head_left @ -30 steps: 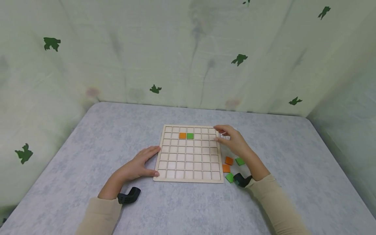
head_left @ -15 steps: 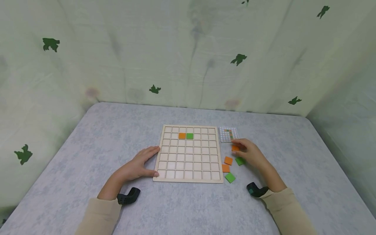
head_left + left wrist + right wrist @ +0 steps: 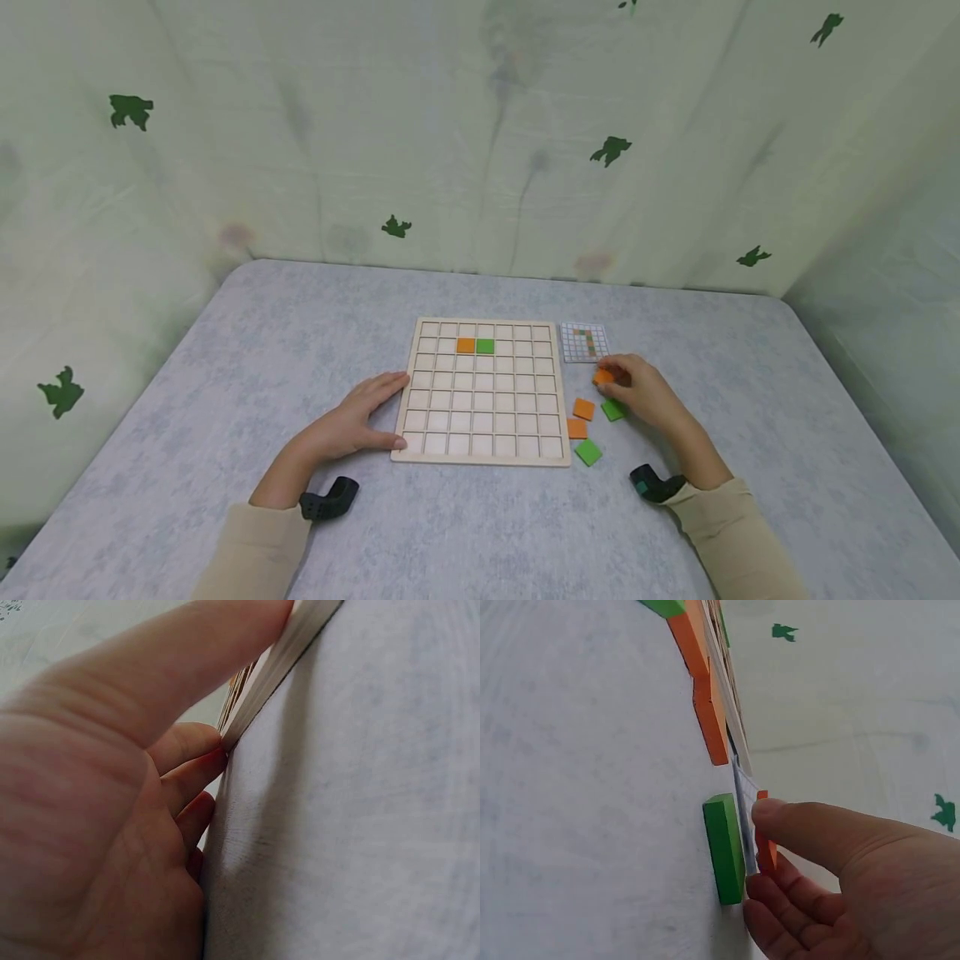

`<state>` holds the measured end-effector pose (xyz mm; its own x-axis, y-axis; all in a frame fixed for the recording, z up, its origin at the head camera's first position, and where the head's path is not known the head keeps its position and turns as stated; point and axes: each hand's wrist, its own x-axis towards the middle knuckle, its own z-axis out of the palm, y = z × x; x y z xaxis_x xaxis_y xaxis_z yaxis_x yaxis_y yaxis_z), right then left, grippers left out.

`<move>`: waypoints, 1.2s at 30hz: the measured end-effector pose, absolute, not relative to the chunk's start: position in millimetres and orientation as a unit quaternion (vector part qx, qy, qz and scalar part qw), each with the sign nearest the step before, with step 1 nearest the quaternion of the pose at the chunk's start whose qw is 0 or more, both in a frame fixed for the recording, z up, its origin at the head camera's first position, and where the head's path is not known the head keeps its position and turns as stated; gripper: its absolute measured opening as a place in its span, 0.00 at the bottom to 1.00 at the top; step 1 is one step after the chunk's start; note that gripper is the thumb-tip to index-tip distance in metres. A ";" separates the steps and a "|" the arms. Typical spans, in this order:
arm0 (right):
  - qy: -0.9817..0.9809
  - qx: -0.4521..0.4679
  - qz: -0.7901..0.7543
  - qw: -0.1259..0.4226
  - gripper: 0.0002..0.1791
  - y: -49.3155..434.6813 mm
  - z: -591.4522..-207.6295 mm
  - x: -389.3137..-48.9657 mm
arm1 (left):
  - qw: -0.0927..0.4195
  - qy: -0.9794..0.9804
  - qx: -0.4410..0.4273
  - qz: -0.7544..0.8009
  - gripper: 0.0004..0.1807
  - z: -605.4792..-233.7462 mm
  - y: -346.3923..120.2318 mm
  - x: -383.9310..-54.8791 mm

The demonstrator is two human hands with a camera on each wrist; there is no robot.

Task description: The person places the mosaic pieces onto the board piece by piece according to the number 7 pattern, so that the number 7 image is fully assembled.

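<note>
Pinched between the thumb and fingers of the right hand [image 3: 641, 392]: an orange tile [image 3: 602, 377], just near of the printed card [image 3: 585, 342] and to the right of the wooden grid board [image 3: 483, 402]. In the right wrist view, thumb on one side of this tile and fingertips on the other; contact with the bench [image 3: 480, 533] impossible to tell.

At the left edge of the board, the left hand [image 3: 352, 423], with fingers straight and thumb spread well apart from them; fingertips touching the edge about midway along, thumb tip on the frame close to the near left corner.

Flat on the bench, the board, with seven rows of square cells. In its second row from the far side, side by side: an orange square [image 3: 466, 345] on the left and a green square [image 3: 485, 346] on the right.

Just beside the far right part of the board, the card, with a small grid and orange and green squares on it. Nearer, right of the board, loose on the bench: two orange pieces [image 3: 583, 409], one just near of the other, and two green pieces [image 3: 613, 409], one close under the right hand, the other nearest of all.

Behind the bench, a pale sheet [image 3: 450, 125] with dark green leaf shapes [image 3: 611, 151].
</note>
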<state>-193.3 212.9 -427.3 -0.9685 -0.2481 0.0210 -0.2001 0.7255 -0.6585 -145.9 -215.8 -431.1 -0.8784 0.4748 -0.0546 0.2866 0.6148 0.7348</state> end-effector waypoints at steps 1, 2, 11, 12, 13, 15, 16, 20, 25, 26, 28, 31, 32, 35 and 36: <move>0.927 -0.122 -0.354 0.035 0.19 212.2 -426.2 -193.2 | 0.123 0.890 0.214 0.383 0.53 -431.0 -215.9 -145.9; 0.925 -0.125 -0.358 0.034 0.19 211.3 -425.1 -193.2 | 0.123 0.890 0.213 0.383 0.53 -431.0 -215.9 -145.9; 0.900 -0.204 -0.386 -0.012 0.21 190.1 -404.7 -200.1 | 0.128 0.891 0.207 0.383 0.53 -431.7 -215.7 -146.7; 0.895 -0.213 -0.391 -0.015 0.21 186.1 -402.2 -201.8 | 0.128 0.892 0.207 0.382 0.53 -431.5 -215.6 -146.7; 0.892 -0.222 -0.394 -0.018 0.21 181.6 -400.0 -204.1 | 0.128 0.892 0.208 0.381 0.53 -431.5 -215.5 -146.7; 0.884 -0.239 -0.401 -0.017 0.22 171.9 -396.0 -208.7 | 0.128 0.891 0.211 0.381 0.53 -431.4 -215.3 -146.7; 0.881 -0.244 -0.405 -0.013 0.21 166.6 -393.8 -210.8 | 0.128 0.891 0.211 0.380 0.53 -431.5 -215.4 -146.8; 0.873 -0.252 -0.417 0.001 0.22 143.7 -387.8 -220.7 | 0.124 0.892 0.215 0.378 0.52 -431.7 -215.3 -146.8; 0.866 -0.245 -0.436 0.010 0.20 115.4 -389.8 -234.1 | 0.120 0.892 0.215 0.379 0.52 -431.8 -216.0 -146.0; 0.863 -0.245 -0.441 0.010 0.20 110.7 -391.5 -236.4 | 0.121 0.892 0.214 0.379 0.52 -431.7 -216.1 -145.9; 0.859 -0.244 -0.449 0.009 0.18 103.0 -396.5 -240.8 | 0.121 0.892 0.214 0.379 0.52 -431.5 -216.1 -145.7; 0.855 -0.245 -0.458 0.013 0.17 95.3 -405.4 -246.1 | 0.123 0.892 0.213 0.379 0.53 -431.1 -215.7 -145.8; 0.855 -0.243 -0.458 0.018 0.16 93.5 -408.1 -247.2 | 0.123 0.892 0.213 0.379 0.53 -431.0 -215.6 -145.8; 0.864 -0.232 -0.444 0.039 0.15 90.8 -414.7 -249.1 | 0.124 0.892 0.212 0.380 0.53 -430.8 -215.4 -145.9; 0.870 -0.225 -0.436 0.047 0.15 90.7 -416.9 -249.6 | 0.124 0.891 0.211 0.381 0.53 -430.7 -215.3 -146.0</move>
